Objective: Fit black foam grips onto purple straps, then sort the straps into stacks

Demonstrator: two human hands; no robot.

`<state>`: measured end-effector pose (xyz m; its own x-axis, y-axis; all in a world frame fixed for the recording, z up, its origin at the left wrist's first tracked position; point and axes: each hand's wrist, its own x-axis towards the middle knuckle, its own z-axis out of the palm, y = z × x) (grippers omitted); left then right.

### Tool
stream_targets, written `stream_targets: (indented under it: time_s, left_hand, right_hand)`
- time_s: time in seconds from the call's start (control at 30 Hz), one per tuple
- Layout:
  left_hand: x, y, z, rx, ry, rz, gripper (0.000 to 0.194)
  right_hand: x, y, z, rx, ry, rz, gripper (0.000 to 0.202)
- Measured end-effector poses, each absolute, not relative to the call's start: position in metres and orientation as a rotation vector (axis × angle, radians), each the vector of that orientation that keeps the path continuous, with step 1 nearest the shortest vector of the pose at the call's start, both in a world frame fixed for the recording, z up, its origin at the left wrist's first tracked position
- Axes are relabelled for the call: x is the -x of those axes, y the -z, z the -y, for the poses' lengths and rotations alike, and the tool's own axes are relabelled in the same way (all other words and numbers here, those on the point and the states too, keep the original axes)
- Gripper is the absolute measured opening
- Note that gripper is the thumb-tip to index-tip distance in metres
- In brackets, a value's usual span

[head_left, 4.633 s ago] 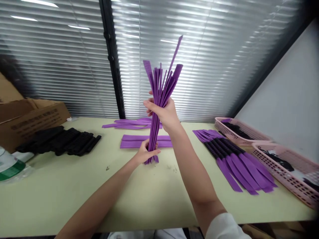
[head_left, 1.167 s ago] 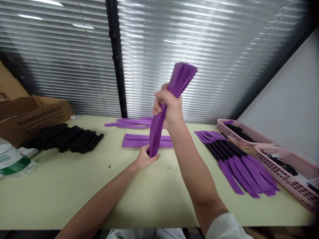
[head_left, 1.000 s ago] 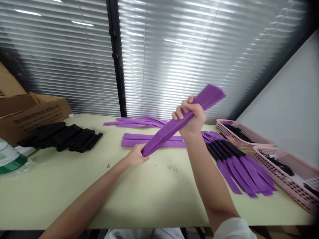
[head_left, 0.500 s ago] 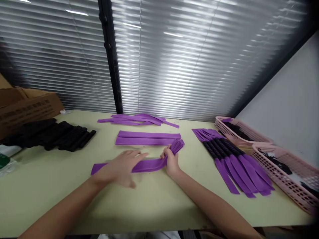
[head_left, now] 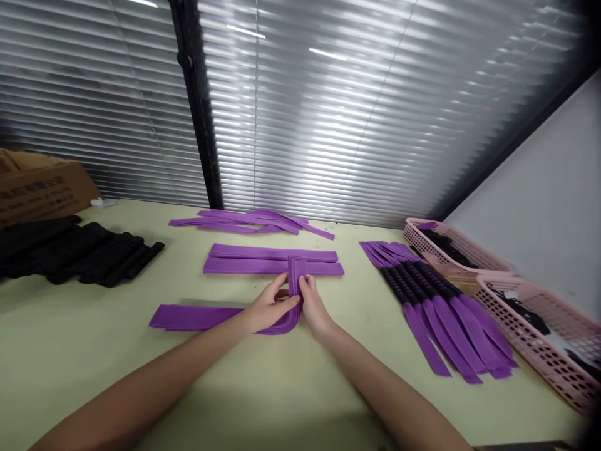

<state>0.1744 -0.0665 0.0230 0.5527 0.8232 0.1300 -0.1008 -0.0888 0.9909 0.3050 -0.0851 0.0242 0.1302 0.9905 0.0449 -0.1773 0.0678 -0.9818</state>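
Note:
A stack of purple strips [head_left: 197, 317] lies on the table, its right end bent upward between both hands. My left hand [head_left: 272, 305] grips the bent part from the left, thumb in front. From the right, my right hand [head_left: 315, 307] pinches the same part with thumb and fingers. Just behind, flat purple strips [head_left: 272, 254] lie in two rows, partly hidden by the raised end. Loose purple strips [head_left: 248, 219] are spread farther back. At the right lie purple strips with black wrapped middles [head_left: 417, 282], side by side.
Black fabric pieces [head_left: 98, 250] lie on the table [head_left: 225, 401] at the left, before a cardboard box [head_left: 47, 188]. Two pink baskets, one far [head_left: 483, 260] and one near [head_left: 530, 357], hold black items at the right. Window blinds stand behind.
My left hand has moved right and closed on the stack. The raised end, earlier fanned and leaning right in my right hand, now stands straighter and farther left. The view has shifted slightly.

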Motion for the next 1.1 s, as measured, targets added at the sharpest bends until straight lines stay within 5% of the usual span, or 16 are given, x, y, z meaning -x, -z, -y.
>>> stream_targets:
  time_s: [1.1]
  left_hand:
    - [-0.167,-0.017,0.06,-1.049,-0.774,-0.535,0.059]
  right_hand:
    - [-0.335,-0.016,0.078,0.974,-1.073,1.066,0.018]
